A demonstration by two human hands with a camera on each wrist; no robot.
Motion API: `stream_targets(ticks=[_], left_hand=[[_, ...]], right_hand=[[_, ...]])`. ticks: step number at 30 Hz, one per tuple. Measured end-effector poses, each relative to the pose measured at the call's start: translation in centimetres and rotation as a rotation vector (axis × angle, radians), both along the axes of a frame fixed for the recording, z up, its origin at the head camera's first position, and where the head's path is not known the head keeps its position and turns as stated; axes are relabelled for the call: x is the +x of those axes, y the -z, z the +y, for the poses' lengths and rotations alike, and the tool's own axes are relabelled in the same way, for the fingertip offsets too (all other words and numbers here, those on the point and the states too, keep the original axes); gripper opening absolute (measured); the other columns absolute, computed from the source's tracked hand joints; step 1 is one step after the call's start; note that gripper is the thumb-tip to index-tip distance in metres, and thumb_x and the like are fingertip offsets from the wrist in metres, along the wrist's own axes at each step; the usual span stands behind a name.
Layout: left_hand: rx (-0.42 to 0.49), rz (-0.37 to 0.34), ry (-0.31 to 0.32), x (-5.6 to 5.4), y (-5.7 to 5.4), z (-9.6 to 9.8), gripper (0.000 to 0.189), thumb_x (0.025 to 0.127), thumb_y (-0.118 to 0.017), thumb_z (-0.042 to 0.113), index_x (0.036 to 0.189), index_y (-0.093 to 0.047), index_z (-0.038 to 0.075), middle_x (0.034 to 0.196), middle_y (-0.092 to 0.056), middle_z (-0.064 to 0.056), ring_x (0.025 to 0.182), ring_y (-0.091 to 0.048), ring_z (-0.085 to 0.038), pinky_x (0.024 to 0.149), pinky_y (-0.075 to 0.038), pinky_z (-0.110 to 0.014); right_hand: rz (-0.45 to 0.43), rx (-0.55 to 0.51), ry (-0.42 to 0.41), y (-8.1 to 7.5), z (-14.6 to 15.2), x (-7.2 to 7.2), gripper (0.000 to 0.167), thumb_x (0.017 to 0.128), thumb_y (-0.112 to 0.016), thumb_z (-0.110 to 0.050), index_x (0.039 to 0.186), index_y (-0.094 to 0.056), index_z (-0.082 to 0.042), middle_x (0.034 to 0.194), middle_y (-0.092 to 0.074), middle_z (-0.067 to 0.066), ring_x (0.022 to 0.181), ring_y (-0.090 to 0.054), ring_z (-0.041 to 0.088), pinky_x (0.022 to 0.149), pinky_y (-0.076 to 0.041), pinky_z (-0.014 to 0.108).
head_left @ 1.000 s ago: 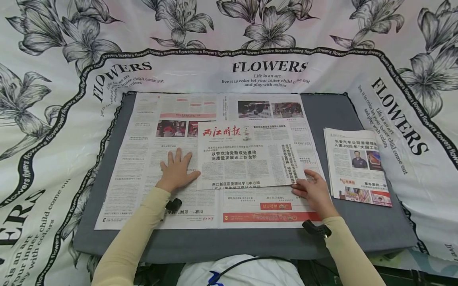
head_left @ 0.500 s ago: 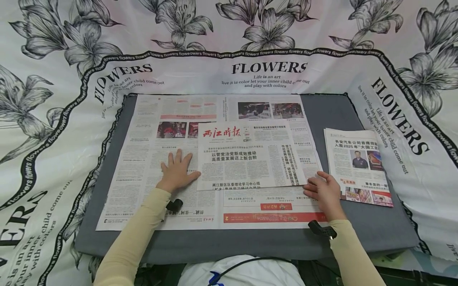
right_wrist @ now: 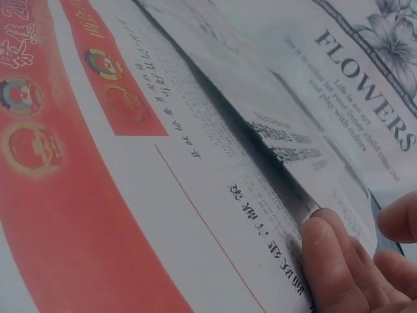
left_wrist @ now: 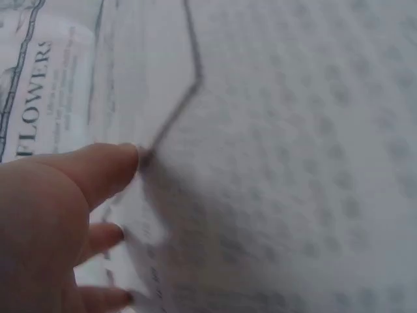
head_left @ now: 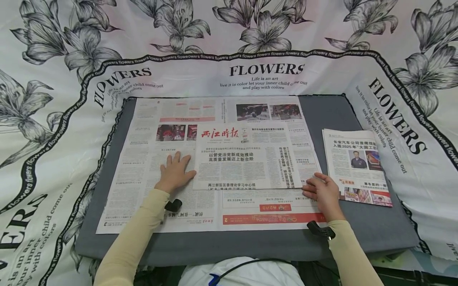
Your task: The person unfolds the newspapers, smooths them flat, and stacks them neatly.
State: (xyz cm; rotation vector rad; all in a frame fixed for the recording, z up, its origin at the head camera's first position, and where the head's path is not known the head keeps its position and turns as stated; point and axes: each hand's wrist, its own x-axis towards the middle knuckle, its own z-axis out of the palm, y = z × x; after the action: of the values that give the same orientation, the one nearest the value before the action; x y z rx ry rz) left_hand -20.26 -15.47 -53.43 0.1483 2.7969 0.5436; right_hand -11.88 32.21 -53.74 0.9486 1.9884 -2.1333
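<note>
A folded newspaper [head_left: 247,157] with a red masthead lies on top of a wide spread-out newspaper [head_left: 125,190] on the grey table. With fingers spread, my left hand [head_left: 174,174] rests on the spread sheet, its thumb at the folded paper's left edge. In the left wrist view, the thumb [left_wrist: 107,171] reaches the edge of the paper, which is blurred. My right hand [head_left: 323,194] lies at the folded paper's lower right corner. Its fingertips [right_wrist: 319,241] appear to touch that corner in the right wrist view, without curling round it.
Another folded newspaper [head_left: 358,167] with colour photos lies to the right, close beside my right hand. A floral cloth [head_left: 264,85] with printed lettering surrounds the grey tabletop [head_left: 250,246]. Black wrist cameras sit on both sleeves, and a dark cable crosses my lap.
My right hand has slid right along the folded newspaper's lower edge to just off its corner. The left hand has kept its place, and the head view has shifted slightly.
</note>
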Motion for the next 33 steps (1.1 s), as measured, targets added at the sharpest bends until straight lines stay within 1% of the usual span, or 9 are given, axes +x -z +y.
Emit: stream_targets(ticks=[4,7,9,11,14,18,20,26,33], left_hand=[[-0.002,-0.008,0.013,-0.2,-1.9,2.6,0.076,0.098,-0.059,0.047,0.159,-0.034,0.012,0.168,-0.016,-0.029,0.153,-0.012,-0.057,0.117,-0.015,-0.077],[-0.021,-0.004,0.058,-0.7,-3.4,6.3,0.076,0.098,-0.060,0.050,0.160,-0.033,0.015,0.168,-0.020,-0.026,0.153,-0.017,-0.054,0.119,-0.018,-0.073],[-0.032,-0.002,0.101,-0.8,-4.0,9.1,0.075,0.098,-0.060,0.051,0.160,-0.034,0.018,0.167,-0.025,-0.023,0.152,-0.023,-0.052,0.118,-0.025,-0.071],[-0.041,-0.008,0.151,-0.7,-4.2,11.9,0.074,0.097,-0.062,0.052,0.158,-0.037,0.020,0.164,-0.032,-0.020,0.148,-0.032,-0.050,0.113,-0.035,-0.069],[-0.073,-0.016,0.226,0.0,-3.8,15.7,0.073,0.095,-0.063,0.056,0.157,-0.041,0.023,0.157,-0.043,-0.016,0.138,-0.045,-0.045,0.099,-0.051,-0.063],[-0.122,-0.017,0.277,1.3,-3.0,19.3,0.071,0.094,-0.062,0.057,0.154,-0.043,0.024,0.153,-0.043,-0.018,0.130,-0.049,-0.045,0.083,-0.057,-0.060],[-0.139,-0.008,0.282,1.8,-2.8,20.2,0.071,0.094,-0.063,0.057,0.153,-0.044,0.024,0.154,-0.040,-0.021,0.132,-0.046,-0.050,0.080,-0.057,-0.062],[-0.188,0.034,0.284,2.5,-1.7,21.1,0.073,0.091,-0.066,0.057,0.152,-0.044,0.023,0.158,-0.034,-0.023,0.142,-0.036,-0.055,0.087,-0.052,-0.070],[-0.170,0.043,0.301,2.8,-1.1,21.3,0.074,0.093,-0.062,0.059,0.154,-0.042,0.022,0.165,-0.026,-0.024,0.147,-0.028,-0.057,0.092,-0.047,-0.075]], right_hand=[[-0.004,0.017,0.001,0.0,0.1,-0.1,0.050,0.105,-0.053,-0.018,0.150,-0.037,-0.006,0.084,-0.071,-0.012,0.069,-0.074,0.005,0.064,-0.062,0.026],[0.000,0.010,0.002,0.0,0.1,-0.1,0.049,0.105,-0.053,-0.018,0.149,-0.037,-0.006,0.084,-0.071,-0.012,0.069,-0.074,0.005,0.063,-0.062,0.025],[-0.009,0.000,0.004,0.1,0.0,-0.1,0.049,0.105,-0.053,-0.018,0.149,-0.037,-0.006,0.084,-0.071,-0.011,0.069,-0.074,0.005,0.064,-0.062,0.025],[-0.017,-0.004,-0.002,0.3,-0.2,-0.1,0.050,0.105,-0.053,-0.018,0.150,-0.036,-0.006,0.084,-0.071,-0.012,0.070,-0.074,0.005,0.065,-0.062,0.026],[-0.032,0.000,-0.003,0.8,-0.4,0.0,0.050,0.105,-0.053,-0.019,0.151,-0.037,-0.006,0.084,-0.071,-0.012,0.070,-0.074,0.004,0.066,-0.062,0.026],[-0.027,0.029,0.008,1.3,-0.7,0.1,0.049,0.105,-0.053,-0.019,0.150,-0.038,-0.006,0.083,-0.070,-0.012,0.070,-0.074,0.004,0.066,-0.062,0.025],[-0.019,0.044,0.011,1.3,-0.8,0.1,0.049,0.105,-0.053,-0.019,0.150,-0.039,-0.006,0.083,-0.070,-0.013,0.070,-0.074,0.003,0.066,-0.062,0.025],[-0.012,0.039,-0.013,0.5,-0.7,0.1,0.052,0.105,-0.054,-0.022,0.151,-0.037,-0.005,0.086,-0.070,-0.012,0.072,-0.074,0.003,0.068,-0.062,0.024],[-0.013,-0.006,-0.084,-0.2,0.2,0.1,0.062,0.106,-0.053,-0.029,0.157,-0.028,-0.005,0.092,-0.068,-0.010,0.077,-0.074,0.004,0.072,-0.062,0.024]])
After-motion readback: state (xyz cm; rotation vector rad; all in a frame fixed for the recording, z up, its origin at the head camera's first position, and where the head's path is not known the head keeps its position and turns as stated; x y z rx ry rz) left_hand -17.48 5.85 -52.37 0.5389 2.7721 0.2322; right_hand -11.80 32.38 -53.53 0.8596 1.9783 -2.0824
